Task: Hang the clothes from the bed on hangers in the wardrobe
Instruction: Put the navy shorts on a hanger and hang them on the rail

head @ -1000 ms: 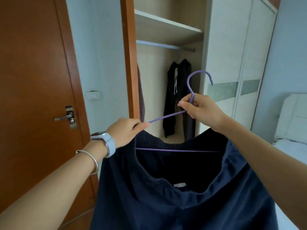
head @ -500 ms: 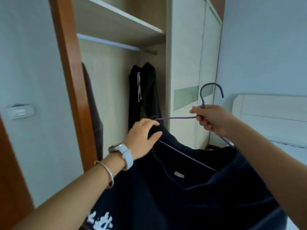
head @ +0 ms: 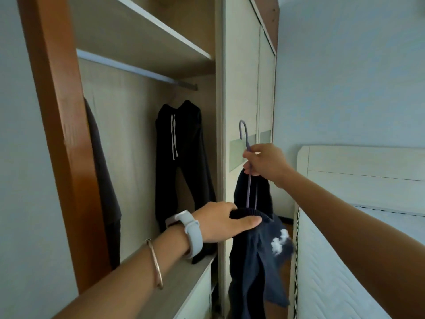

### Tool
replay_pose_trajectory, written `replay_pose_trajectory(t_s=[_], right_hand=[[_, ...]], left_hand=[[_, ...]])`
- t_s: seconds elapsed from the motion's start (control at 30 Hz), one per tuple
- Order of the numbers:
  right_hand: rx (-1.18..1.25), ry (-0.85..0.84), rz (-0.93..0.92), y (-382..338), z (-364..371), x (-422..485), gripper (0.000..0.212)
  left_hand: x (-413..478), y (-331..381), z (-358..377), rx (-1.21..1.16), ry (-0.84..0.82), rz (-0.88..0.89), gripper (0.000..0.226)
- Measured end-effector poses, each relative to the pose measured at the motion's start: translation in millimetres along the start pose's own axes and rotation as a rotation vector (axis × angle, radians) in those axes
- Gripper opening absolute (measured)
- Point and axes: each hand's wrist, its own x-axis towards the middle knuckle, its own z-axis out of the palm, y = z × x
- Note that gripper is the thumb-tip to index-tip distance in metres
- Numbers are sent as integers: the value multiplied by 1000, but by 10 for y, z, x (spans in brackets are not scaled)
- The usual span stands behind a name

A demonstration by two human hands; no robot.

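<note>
Wardrobe (head: 241, 88), pale wood with an orange-brown frame post at the left, stands open on its left bay; its sliding door covers the right bay. Beside it, at the right, is the bed (head: 345, 261) with a white quilted cover and a pale headboard. Inside the open bay a shelf (head: 147, 35) sits above a metal rail (head: 138, 70). Black drawstring trousers (head: 181, 162) hang from that rail near its right end, and a dark grey garment (head: 103, 180) hangs at the far left, partly behind the frame post.

Navy garment (head: 255, 254), with a white print on it, hangs on a purple hanger (head: 247, 155) in front of the sliding door, between wardrobe and bed, not on the rail. The hanger is seen edge-on, hook uppermost.

Right hand (head: 266, 164) is closed round the hanger's neck just below the hook. Left hand (head: 220, 222), wearing a pale watch (head: 188, 233) and a thin bangle (head: 155, 263), pinches the garment's upper edge between thumb and fingers.
</note>
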Motion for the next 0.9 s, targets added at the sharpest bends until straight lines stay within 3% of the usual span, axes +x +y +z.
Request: replay_pose_trajectory(t_s=[0.1, 0.23, 0.57, 0.73, 0.9], right_hand=[[-351, 75, -164, -13, 99, 175, 28], [-532, 131, -218, -13, 196, 386, 33], [-378, 173, -304, 266, 509, 1049, 37], [-202, 144, -338, 421, 763, 1658, 35], [-87, -2, -417, 569, 993, 2297, 36]], left_hand=[[114, -217, -120, 74, 99, -4, 33], [328, -614, -335, 65, 350, 20, 25], [935, -1202, -548, -41, 965, 284, 16], [1457, -1458, -579, -51, 1002, 240, 27], [2201, -1627, -627, -39, 907, 227, 33]])
